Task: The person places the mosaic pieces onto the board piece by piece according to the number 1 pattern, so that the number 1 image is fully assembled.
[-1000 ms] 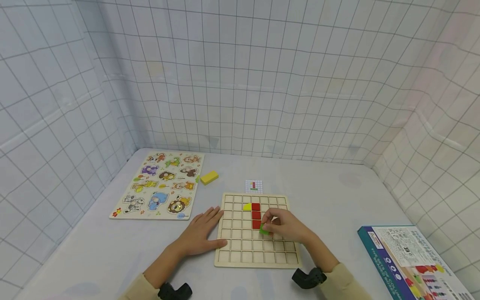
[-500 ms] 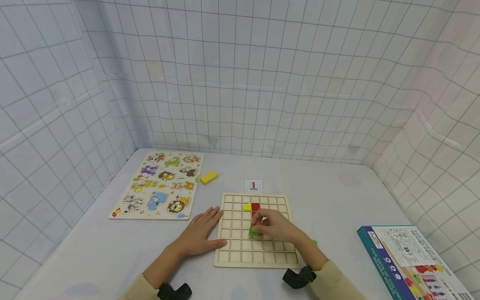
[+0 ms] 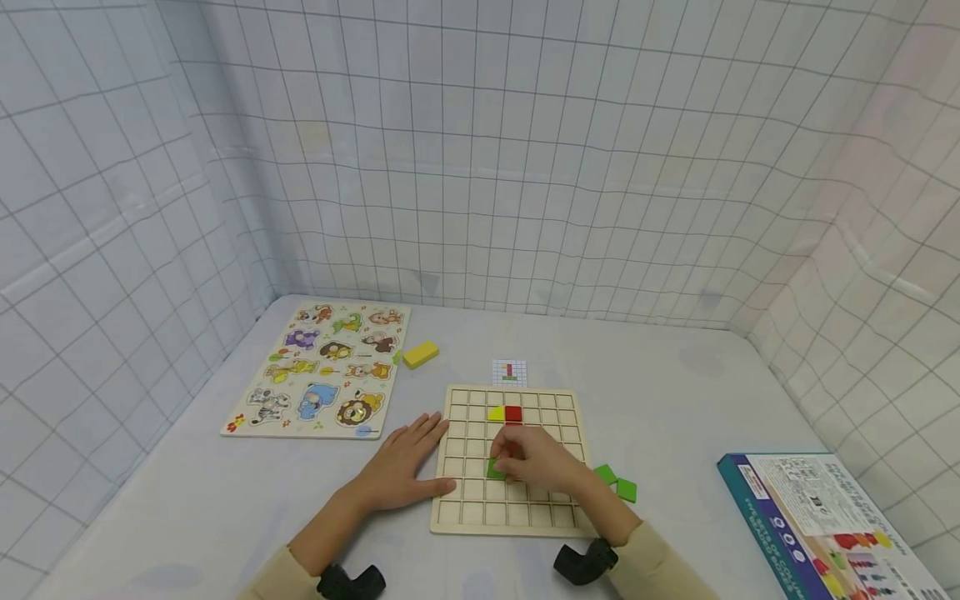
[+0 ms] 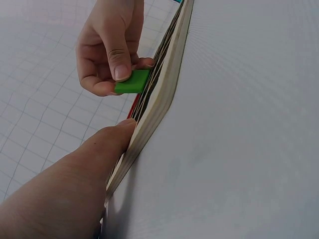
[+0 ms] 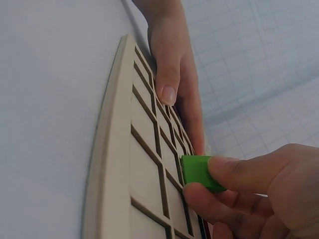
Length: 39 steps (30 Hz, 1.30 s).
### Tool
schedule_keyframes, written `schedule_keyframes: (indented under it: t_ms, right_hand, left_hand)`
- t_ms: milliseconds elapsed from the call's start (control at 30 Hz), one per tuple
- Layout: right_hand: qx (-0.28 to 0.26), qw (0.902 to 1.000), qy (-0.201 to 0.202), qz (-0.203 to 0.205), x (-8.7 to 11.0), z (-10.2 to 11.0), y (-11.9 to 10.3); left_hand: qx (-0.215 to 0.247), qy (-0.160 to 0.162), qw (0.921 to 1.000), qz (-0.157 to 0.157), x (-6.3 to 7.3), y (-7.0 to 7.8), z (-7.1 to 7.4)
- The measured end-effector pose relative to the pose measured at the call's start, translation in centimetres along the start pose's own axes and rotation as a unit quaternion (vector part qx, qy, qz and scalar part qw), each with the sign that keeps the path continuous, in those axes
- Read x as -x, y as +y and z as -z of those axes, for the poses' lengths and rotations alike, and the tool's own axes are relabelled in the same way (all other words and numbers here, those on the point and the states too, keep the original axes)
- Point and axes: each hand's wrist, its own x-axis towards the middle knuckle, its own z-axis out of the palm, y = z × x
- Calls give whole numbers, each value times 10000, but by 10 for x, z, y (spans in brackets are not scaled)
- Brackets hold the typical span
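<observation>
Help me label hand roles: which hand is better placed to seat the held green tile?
Probably the right hand: it pinches the green tile at the grid board. The left hand rests at the board's left edge, holding no tile.

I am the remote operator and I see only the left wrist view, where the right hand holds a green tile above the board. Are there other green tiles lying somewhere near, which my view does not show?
Observer: Yes, the head view shows two loose green tiles on the table, close to the right edge of the board.

Operator: Thank you. My view is very flat along the board. Which colours are already set in its far part?

Observer: In the head view, a yellow piece sits in the board, directly left of the farthest red tile.
</observation>
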Motion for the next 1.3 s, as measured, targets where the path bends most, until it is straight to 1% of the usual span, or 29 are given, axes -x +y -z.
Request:
schedule_keyframes:
  t_ms: [200, 500, 700, 1067, 1300]
  right_hand:
    - [312, 9994, 98, -57, -3, -4, 1]
    - [983, 9943, 298, 268, -3, -4, 2]
    - [1307, 9902, 365, 318, -1, -4, 3]
    - [1350, 9897, 364, 321, 1, -3, 3]
    - [1159, 9920, 442, 253, 6, 1, 8]
  left_hand:
    - [0, -12, 10000, -6, 0, 1, 1]
    - [-7, -33, 10000, 52, 0, 0, 1]
    - [-23, -50, 10000, 62, 0, 0, 1]
    - [-34, -35, 10000, 49, 0, 0, 0]
    - [-49, -37, 10000, 56, 0, -1, 0]
